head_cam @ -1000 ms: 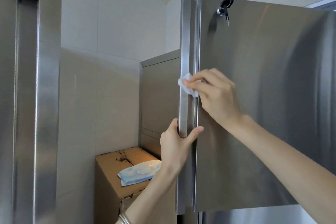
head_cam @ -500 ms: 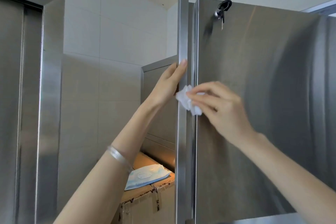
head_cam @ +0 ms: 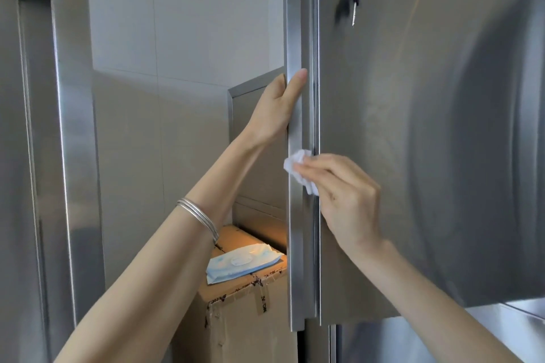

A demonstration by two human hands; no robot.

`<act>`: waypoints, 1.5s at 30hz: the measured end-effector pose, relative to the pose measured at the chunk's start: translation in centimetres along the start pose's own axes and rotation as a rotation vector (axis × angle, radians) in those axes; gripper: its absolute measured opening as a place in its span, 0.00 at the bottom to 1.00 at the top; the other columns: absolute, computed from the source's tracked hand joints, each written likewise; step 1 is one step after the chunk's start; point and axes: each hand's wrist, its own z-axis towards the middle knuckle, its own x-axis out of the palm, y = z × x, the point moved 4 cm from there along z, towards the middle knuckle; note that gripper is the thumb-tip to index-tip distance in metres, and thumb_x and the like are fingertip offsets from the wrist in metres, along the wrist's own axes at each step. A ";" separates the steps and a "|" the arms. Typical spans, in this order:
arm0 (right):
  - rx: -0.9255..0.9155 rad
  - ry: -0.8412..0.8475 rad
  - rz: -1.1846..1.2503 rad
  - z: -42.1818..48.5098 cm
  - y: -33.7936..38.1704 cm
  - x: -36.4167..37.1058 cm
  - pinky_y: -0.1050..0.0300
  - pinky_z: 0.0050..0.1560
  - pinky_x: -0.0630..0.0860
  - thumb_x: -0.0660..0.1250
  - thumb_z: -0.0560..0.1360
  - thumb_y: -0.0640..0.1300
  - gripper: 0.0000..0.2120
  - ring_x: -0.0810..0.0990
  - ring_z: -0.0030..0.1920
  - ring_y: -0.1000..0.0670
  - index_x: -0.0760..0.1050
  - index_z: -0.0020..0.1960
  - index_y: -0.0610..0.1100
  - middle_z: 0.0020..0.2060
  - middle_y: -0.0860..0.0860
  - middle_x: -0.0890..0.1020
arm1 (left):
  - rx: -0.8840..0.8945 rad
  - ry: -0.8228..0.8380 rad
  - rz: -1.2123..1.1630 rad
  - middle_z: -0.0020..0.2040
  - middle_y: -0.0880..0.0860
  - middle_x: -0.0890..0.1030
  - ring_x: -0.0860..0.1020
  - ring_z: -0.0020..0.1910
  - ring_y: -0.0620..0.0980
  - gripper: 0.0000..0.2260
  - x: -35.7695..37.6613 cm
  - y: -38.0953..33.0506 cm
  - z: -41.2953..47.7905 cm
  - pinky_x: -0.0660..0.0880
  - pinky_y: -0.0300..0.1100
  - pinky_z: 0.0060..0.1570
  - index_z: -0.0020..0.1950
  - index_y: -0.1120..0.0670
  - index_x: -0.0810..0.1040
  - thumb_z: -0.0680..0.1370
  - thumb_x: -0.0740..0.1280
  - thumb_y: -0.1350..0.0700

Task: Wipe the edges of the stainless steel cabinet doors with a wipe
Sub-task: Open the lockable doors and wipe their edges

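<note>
My left hand (head_cam: 277, 110) grips the edge of the open door (head_cam: 295, 244); my right hand (head_cam: 349, 203), just below, pinches the wipe (head_cam: 296, 163) against the same edge, fingers curled.

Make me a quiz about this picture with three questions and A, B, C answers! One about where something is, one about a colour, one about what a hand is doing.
1. Where does the pack of wipes lie?
A. On the floor
B. On the cardboard box
C. Inside the cabinet

2. What colour is the wipe in the right hand?
A. White
B. Red
C. Green

3. What is the left hand doing?
A. Hanging free
B. Waving
C. Gripping the door edge

Answers: 1 B, the pack rests on the box top; 2 A, the crumpled wipe is plainly white; 3 C, its thumb clamps the steel edge.
</note>
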 end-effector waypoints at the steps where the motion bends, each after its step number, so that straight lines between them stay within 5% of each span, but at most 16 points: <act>1: 0.007 0.022 0.027 -2.2 0.5 -0.4 0.63 0.47 0.77 0.61 0.80 0.39 0.13 0.81 0.41 0.49 0.84 0.46 0.36 0.42 0.47 0.84 | -0.011 0.008 -0.005 0.49 0.53 0.69 0.68 0.49 0.49 0.11 0.1 -0.1 0.0 0.68 0.62 0.64 0.54 0.53 0.68 0.84 0.56 0.46; 6: -0.068 0.159 0.056 -5.3 1.1 -1.4 0.57 0.38 0.79 0.63 0.78 0.35 0.12 0.82 0.40 0.48 0.84 0.43 0.39 0.38 0.47 0.84 | -0.019 -0.009 -0.034 0.51 0.52 0.68 0.67 0.50 0.48 0.09 0.1 0.3 -0.1 0.66 0.62 0.67 0.54 0.52 0.64 0.84 0.56 0.47; 12: 0.061 -0.097 -0.001 -1.0 0.8 -0.6 0.62 0.40 0.76 0.60 0.81 0.43 0.16 0.80 0.36 0.49 0.84 0.45 0.40 0.36 0.47 0.83 | -0.011 -0.003 -0.050 0.49 0.53 0.69 0.68 0.49 0.50 0.09 0.2 -0.1 -0.1 0.67 0.63 0.64 0.54 0.52 0.66 0.84 0.56 0.47; 17: 0.048 0.064 0.026 -11.5 3.2 -2.0 0.59 0.37 0.79 0.66 0.77 0.35 0.08 0.82 0.38 0.49 0.84 0.45 0.38 0.36 0.46 0.83 | -0.041 -0.009 -0.032 0.51 0.52 0.69 0.69 0.51 0.47 0.13 0.1 -0.1 -0.4 0.64 0.60 0.69 0.55 0.53 0.66 0.82 0.57 0.44; 21: -0.075 0.190 0.004 -8.5 1.8 -1.5 0.61 0.38 0.76 0.63 0.79 0.36 0.11 0.80 0.39 0.47 0.84 0.44 0.39 0.38 0.48 0.83 | -0.034 0.000 0.007 0.48 0.51 0.77 0.76 0.49 0.46 0.16 0.6 1.3 -2.9 0.73 0.50 0.60 0.52 0.57 0.75 0.83 0.57 0.45; 26: 0.046 0.133 -0.112 -6.9 0.4 -0.1 0.59 0.39 0.73 0.71 0.73 0.33 0.02 0.77 0.36 0.45 0.83 0.44 0.35 0.40 0.46 0.83 | -0.255 0.033 -0.035 0.42 0.55 0.69 0.67 0.41 0.50 0.27 2.9 7.5 -11.6 0.68 0.50 0.45 0.45 0.64 0.71 0.78 0.56 0.38; 29: 0.064 0.192 -0.140 -11.1 1.8 0.0 0.59 0.35 0.72 0.71 0.71 0.30 0.01 0.75 0.33 0.46 0.82 0.41 0.34 0.36 0.45 0.81 | -0.301 0.010 -0.120 0.43 0.58 0.72 0.68 0.43 0.53 0.26 3.7 8.8 -13.6 0.66 0.47 0.45 0.51 0.67 0.72 0.82 0.54 0.42; 34: -0.095 0.242 -0.199 -9.9 0.7 0.5 0.57 0.32 0.72 0.65 0.76 0.31 0.13 0.75 0.31 0.46 0.77 0.32 0.37 0.33 0.46 0.80 | -0.295 0.036 -0.141 0.50 0.69 0.75 0.72 0.46 0.53 0.28 3.6 8.8 -13.0 0.70 0.47 0.49 0.56 0.67 0.73 0.81 0.54 0.42; 40: -0.035 0.196 -0.221 -10.3 0.4 1.5 0.57 0.34 0.71 0.65 0.77 0.32 0.11 0.76 0.32 0.45 0.81 0.37 0.35 0.37 0.44 0.83 | -0.337 0.062 -0.166 0.47 0.58 0.79 0.76 0.45 0.49 0.28 3.5 9.7 -12.6 0.73 0.43 0.50 0.56 0.64 0.75 0.79 0.54 0.40; 45: -0.081 0.261 -0.226 -13.0 2.0 0.1 0.59 0.29 0.65 0.66 0.72 0.29 0.17 0.68 0.27 0.48 0.73 0.27 0.40 0.28 0.48 0.77 | -0.371 0.076 -0.175 0.48 0.54 0.80 0.77 0.45 0.44 0.21 3.5 9.3 -12.6 0.74 0.39 0.47 0.58 0.61 0.76 0.84 0.54 0.45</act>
